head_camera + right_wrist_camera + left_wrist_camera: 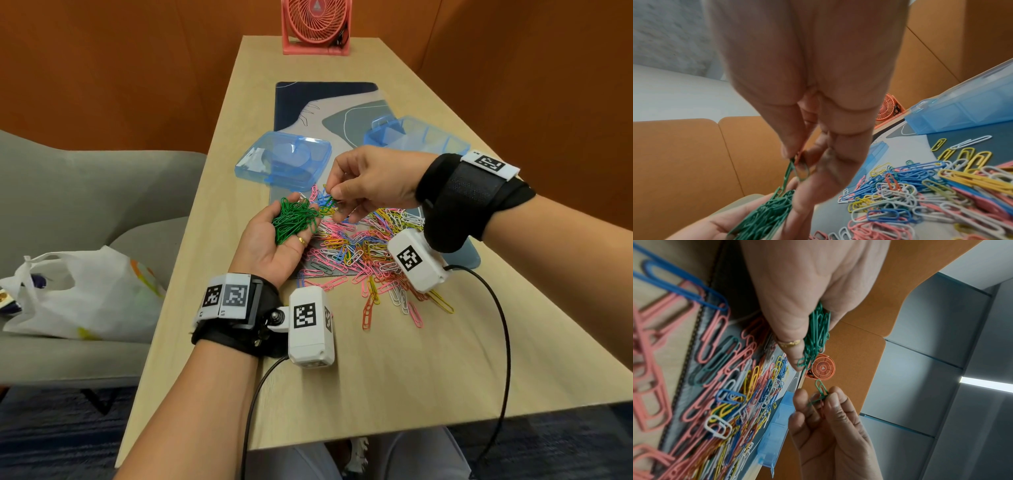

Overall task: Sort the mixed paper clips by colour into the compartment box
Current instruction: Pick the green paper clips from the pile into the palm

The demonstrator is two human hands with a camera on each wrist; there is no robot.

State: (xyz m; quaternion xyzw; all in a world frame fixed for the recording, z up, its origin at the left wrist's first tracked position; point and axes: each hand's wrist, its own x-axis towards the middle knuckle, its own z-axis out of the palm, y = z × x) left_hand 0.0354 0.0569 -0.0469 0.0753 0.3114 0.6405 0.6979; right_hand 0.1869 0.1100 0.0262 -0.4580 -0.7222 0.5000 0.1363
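Note:
My left hand (274, 236) lies palm up over the table's left side and cups a heap of green paper clips (294, 217) (817, 335) (760, 216). Just right of it my right hand (363, 185) pinches a couple of green clips (327, 202) (821, 392) (797, 168) between thumb and fingertips, right over the heap's edge. A mixed pile of pink, blue, yellow, white and orange clips (363, 250) (920, 191) is spread on the desk mat below. The blue compartment box (418, 137) (962, 112) stands open behind my right hand.
A blue plastic lid or case (284, 159) lies on the mat (325, 99) behind my left hand. A pink fan (317, 25) stands at the table's far end. Left of the table, a grey armchair holds a white plastic bag (85, 294). Cables trail off the front edge.

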